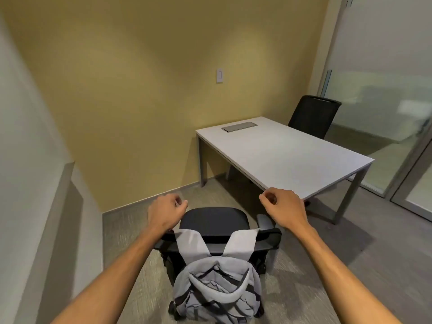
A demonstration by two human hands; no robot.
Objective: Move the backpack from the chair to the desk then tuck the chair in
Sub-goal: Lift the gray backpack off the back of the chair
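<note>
A grey backpack [218, 291] hangs from the back of a black office chair [214, 219], its two light straps looped over the top of the backrest. The chair stands pulled out from the white desk [287, 155], which lies ahead and to the right. My left hand [164, 212] hovers above the chair's left side with its fingers curled in and nothing in them. My right hand [284, 210] floats above the chair's right armrest, near the desk's front corner, also loosely closed and holding nothing. Neither hand touches the backpack or the chair.
A second black chair [313, 115] stands behind the far side of the desk. A grey cable hatch [239, 126] is set into the desktop. A yellow wall is ahead, a grey ledge at the left, glass partitions at the right. Carpet surrounds the chair.
</note>
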